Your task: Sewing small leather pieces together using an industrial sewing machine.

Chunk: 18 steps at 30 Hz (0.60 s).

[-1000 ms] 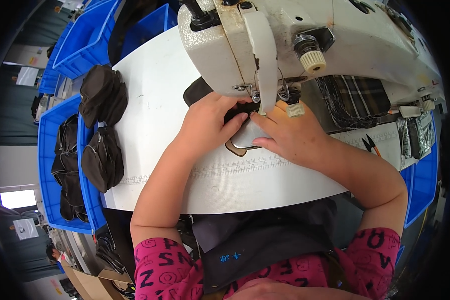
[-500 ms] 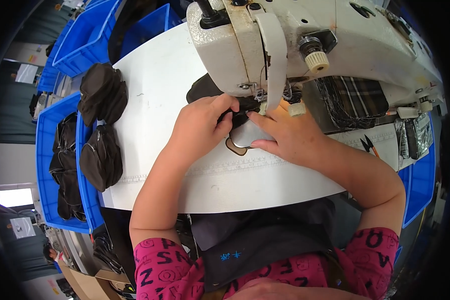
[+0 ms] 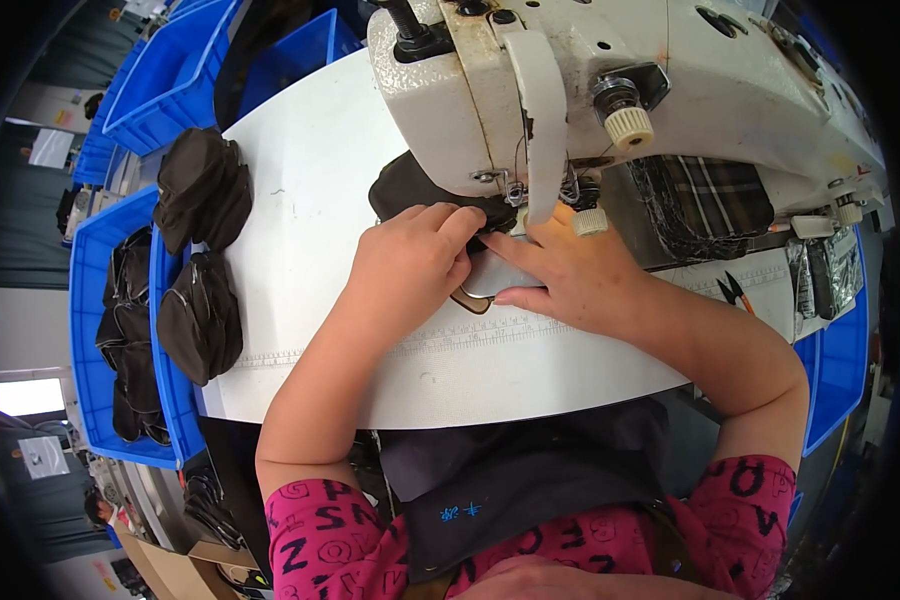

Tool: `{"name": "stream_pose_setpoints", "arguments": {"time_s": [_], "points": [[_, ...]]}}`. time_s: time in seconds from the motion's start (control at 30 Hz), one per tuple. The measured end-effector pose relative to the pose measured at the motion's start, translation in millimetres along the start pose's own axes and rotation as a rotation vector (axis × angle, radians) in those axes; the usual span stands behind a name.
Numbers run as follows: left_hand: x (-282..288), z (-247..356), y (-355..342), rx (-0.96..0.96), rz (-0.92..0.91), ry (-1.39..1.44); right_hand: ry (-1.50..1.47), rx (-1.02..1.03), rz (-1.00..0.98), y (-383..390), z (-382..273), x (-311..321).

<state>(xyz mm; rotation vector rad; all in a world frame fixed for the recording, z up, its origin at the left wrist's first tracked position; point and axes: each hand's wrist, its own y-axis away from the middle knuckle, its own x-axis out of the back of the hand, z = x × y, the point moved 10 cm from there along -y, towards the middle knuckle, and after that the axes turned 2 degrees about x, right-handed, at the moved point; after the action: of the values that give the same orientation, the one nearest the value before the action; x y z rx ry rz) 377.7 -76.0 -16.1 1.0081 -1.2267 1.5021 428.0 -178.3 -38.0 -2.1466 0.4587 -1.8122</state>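
A dark brown fabric piece lies under the head of a white sewing machine, near its needle. My left hand has its fingers curled and closed on the near edge of this fabric. From the other side, my right hand rests on the shiny metal plate by the presser foot. Its index fingertip touches the fabric, and its thumb lies apart on the plate. The machine and my own fingers hide part of the fabric and the needle point.
Brown pouches sit at the table's left edge, beside a blue bin holding more. Right of the machine lie a stack of plaid fabric pieces and orange-handled thread snips. A printed ruler crosses the white table.
My left hand has shifted right and its fingers have closed further over the fabric edge. The right hand's index finger has slid slightly left and down toward it.
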Motion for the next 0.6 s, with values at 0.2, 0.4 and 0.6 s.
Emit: {"name": "stream_pose_setpoints", "arguments": {"time_s": [0.2, 0.4, 0.6], "points": [[3.4, 13.3, -3.3, -0.079, 0.168, -0.079, -0.003, -0.005, 0.007, -1.8, -1.8, -1.3], [2.9, 18.9, -4.4, -0.150, 0.175, -0.032, 0.000, 0.085, 0.056, 0.3, -12.0, -4.2], [-0.4, 13.4, -2.7, -0.105, 0.086, 0.039, 0.031, 0.066, 0.006, 0.8, -9.8, 1.7]]}}
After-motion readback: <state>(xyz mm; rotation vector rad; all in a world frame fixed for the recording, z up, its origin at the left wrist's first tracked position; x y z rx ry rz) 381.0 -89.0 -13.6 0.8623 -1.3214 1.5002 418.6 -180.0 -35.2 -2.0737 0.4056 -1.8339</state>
